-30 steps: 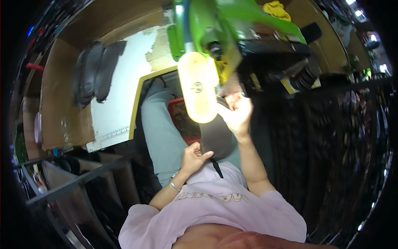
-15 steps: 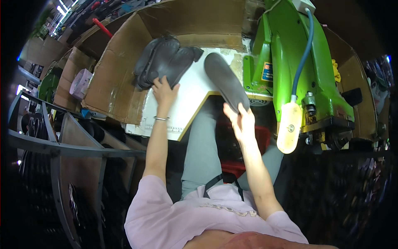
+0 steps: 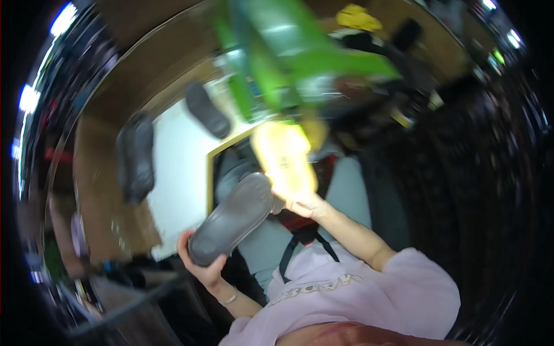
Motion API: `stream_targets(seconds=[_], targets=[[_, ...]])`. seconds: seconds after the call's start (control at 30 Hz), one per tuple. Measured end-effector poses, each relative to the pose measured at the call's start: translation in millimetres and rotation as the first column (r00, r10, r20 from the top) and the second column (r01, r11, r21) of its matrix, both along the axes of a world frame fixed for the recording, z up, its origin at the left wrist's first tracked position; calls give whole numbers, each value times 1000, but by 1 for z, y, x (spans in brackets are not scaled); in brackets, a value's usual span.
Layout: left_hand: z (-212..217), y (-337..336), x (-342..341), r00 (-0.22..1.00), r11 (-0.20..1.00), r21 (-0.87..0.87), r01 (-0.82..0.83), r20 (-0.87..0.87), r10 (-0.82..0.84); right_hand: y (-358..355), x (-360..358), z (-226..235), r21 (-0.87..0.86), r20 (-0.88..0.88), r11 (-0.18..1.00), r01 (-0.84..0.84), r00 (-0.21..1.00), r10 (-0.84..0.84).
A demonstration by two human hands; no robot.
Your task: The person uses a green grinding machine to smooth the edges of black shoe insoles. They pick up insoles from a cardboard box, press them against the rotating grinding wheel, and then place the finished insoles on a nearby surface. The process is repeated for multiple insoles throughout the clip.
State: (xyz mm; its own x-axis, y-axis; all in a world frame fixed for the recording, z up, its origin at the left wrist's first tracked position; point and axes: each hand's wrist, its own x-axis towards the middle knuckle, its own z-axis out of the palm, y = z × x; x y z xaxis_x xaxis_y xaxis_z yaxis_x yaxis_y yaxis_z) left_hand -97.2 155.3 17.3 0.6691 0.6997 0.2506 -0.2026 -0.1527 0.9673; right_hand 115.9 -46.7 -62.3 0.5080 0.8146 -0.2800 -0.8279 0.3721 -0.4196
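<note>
A dark grey shoe sole (image 3: 232, 218) is held up at a slant over my lap. My left hand (image 3: 202, 262) grips its lower left end, with the thumb on the near edge and fingers round the far side. My right hand (image 3: 306, 207) is at the sole's upper right end, its fingers closed by a small grey-brown piece (image 3: 278, 205); blur and the lamp partly hide them. Another dark grey sole (image 3: 208, 109) lies on the white tabletop (image 3: 179, 179). Farther left, a stack of dark grey soles (image 3: 137, 158) rests against the cardboard.
A glowing yellow lamp head (image 3: 283, 158) hangs just above my right hand. Behind it stands a green machine (image 3: 288, 52), smeared by motion. A cardboard wall (image 3: 98, 173) surrounds the table's left and back. A yellow cloth (image 3: 359, 18) lies at the back right.
The view has swung to the right. My left hand has left the stack and now holds a sole over my lap. One sole now lies on the table, and my right hand is beside the lamp.
</note>
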Motion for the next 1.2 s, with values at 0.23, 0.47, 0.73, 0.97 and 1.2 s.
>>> stream_targets(seconds=[0.23,0.47,0.73,0.97,1.2], targets=[[-3,-124,111,857,684,-517,514,290,-426,-177,-33,1,-333,128,924,187,980,-152],[-3,-200,183,794,786,-242,569,-89,-602,-182,-90,14,-515,198,826,230,969,-147],[17,-171,175,884,869,-264,418,-104,-456,-164,-86,11,-419,336,882,219,939,-73],[9,-182,168,903,782,-479,398,53,-426,-235,-24,47,-331,558,740,585,754,-346],[15,-181,189,819,613,-583,532,170,-549,-224,98,100,-184,701,630,754,550,-454]])
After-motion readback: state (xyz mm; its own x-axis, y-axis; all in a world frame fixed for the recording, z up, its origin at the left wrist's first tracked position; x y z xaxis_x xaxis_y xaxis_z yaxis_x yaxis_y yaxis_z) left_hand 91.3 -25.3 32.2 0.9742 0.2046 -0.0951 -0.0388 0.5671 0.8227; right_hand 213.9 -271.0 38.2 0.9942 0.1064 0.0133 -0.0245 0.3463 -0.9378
